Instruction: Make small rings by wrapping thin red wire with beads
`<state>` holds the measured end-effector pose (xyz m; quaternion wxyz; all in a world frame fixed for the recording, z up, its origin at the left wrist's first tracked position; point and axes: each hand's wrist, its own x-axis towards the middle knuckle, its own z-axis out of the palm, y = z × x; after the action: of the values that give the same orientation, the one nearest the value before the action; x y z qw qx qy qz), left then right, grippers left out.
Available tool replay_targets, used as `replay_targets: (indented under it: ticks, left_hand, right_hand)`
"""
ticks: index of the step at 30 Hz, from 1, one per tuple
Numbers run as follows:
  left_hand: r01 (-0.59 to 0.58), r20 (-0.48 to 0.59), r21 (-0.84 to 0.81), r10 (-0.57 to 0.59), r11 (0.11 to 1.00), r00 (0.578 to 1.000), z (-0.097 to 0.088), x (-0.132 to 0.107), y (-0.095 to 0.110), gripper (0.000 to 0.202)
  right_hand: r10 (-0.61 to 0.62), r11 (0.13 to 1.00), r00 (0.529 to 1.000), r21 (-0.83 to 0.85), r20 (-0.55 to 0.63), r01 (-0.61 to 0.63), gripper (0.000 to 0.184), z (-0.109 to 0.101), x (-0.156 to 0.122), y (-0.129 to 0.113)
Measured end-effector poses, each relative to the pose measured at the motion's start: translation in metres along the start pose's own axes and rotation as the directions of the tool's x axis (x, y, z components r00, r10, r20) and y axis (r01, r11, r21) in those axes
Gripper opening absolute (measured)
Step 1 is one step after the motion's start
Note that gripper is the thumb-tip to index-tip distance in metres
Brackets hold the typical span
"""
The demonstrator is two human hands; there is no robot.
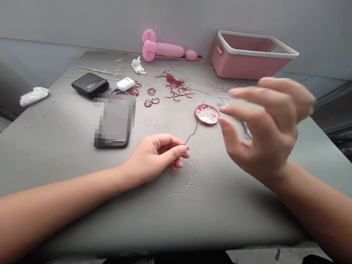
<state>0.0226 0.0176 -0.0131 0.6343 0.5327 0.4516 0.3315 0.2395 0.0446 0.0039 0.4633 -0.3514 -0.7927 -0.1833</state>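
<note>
Head view: a dark red cord [195, 129] near the centre of the frame runs from the left hand [154, 156] up to the rim of a round dish [204, 123] of beads [208, 112]. Whether it is fastened there or merely passes beside the rim, I cannot tell. That is the chief risk: if it is caught, a sharp pull by the left hand could drag or tip the dish and scatter beads over the worktop [218, 216]. Being so thin, the cord could also slip from a loosened pinch. The right hand [264, 131] appears close to the dish and to a metal tool [247, 130] partly hidden behind it, at right of centre; a careless sweep could knock either. Small pale specks [193, 176] below the left hand could be brushed aside by a wrist.

As for pose, the left forearm comes in from the lower left corner, low over the worktop, the hand turned on its side with thumb and forefinger pinched on the cord and the other fingers curled underneath. The right forearm rises from the lower right edge; its hand is raised, fingers spread and bent, pointing left, slightly blurred. Its grip is released: thumb and forefinger stand apart, with nothing visible between them.
</note>
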Motion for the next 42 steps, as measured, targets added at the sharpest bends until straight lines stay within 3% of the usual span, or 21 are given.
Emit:
replay_targets:
  ticks: [2, 4, 7, 10, 13, 17, 20, 26, 28, 31, 34, 37, 39, 42]
  left_hand:
    - [-0.025, -0.018, -0.029, 0.024, 0.999, 1.0, 0.0, 0.001, -0.002, 0.026]
    - [-0.048, 0.003, -0.05, 0.048, 0.998, 0.999, 0.0, 0.002, -0.003, 0.025]
    - [-0.079, 0.08, -0.055, 0.083, 0.995, 0.993, -0.001, 0.003, -0.003, 0.022]
    - [-0.076, 0.096, -0.043, 0.08, 0.996, 0.992, -0.002, 0.003, -0.004, 0.022]
    - [-0.04, 0.04, -0.049, 0.042, 0.998, 0.998, -0.003, 0.001, -0.005, 0.035]
    - [-0.017, -0.02, -0.122, 0.015, 0.992, 1.0, -0.004, -0.001, -0.005, 0.048]
    - [-0.062, -0.023, -0.149, 0.06, 0.987, 0.998, -0.006, -0.001, -0.005, 0.052]
    - [-0.151, -0.039, 0.008, 0.151, 0.988, 0.988, -0.01, 0.001, -0.009, 0.041]
    - [-0.227, -0.041, 0.085, 0.231, 0.97, 0.972, -0.011, 0.001, -0.011, 0.039]
    - [-0.377, -0.032, 0.251, 0.397, 0.892, 0.917, -0.012, 0.001, -0.012, 0.034]
    - [-0.461, 0.024, 0.336, 0.482, 0.821, 0.876, -0.013, -0.001, -0.012, 0.032]
    - [-0.457, 0.064, 0.311, 0.462, 0.833, 0.885, -0.011, -0.004, -0.011, 0.031]
    - [-0.415, 0.079, 0.266, 0.409, 0.87, 0.909, -0.008, -0.007, -0.01, 0.031]
    - [-0.366, 0.115, 0.164, 0.35, 0.916, 0.93, -0.005, -0.009, -0.008, 0.027]
  right_hand:
    - [-0.187, 0.981, 0.982, -0.051, -0.01, 0.186, 0.022, -0.001, -0.003, -0.004]
    - [-0.306, 0.947, 0.95, 0.119, 0.052, 0.299, 0.024, 0.0, -0.007, -0.011]
    - [-0.374, 0.901, 0.911, 0.3, 0.172, 0.313, 0.026, 0.008, -0.012, -0.019]
    - [-0.365, 0.909, 0.893, 0.308, 0.262, 0.28, 0.021, 0.015, -0.015, -0.019]
    - [-0.317, 0.931, 0.9, 0.277, 0.298, 0.236, 0.014, 0.017, -0.016, -0.014]
    - [-0.285, 0.948, 0.926, 0.215, 0.248, 0.234, 0.016, 0.014, -0.016, -0.01]
    - [-0.263, 0.959, 0.942, 0.163, 0.206, 0.233, 0.019, 0.015, -0.016, -0.008]
    - [-0.242, 0.963, 0.948, 0.171, 0.209, 0.208, 0.017, 0.015, -0.014, -0.008]
    - [-0.214, 0.961, 0.943, 0.229, 0.253, 0.156, 0.014, 0.013, -0.014, -0.01]
    - [-0.089, 0.947, 0.923, 0.319, 0.373, -0.038, 0.01, 0.009, -0.012, -0.013]
    - [0.063, 0.894, 0.843, 0.345, 0.535, -0.286, 0.008, 0.005, -0.009, -0.016]
    - [0.14, 0.818, 0.745, 0.348, 0.652, -0.459, 0.008, 0.002, -0.006, -0.018]
    - [0.162, 0.797, 0.701, 0.327, 0.695, -0.509, 0.009, 0.001, -0.005, -0.019]
    - [0.147, 0.858, 0.722, 0.276, 0.676, -0.433, 0.01, 0.001, -0.007, -0.02]
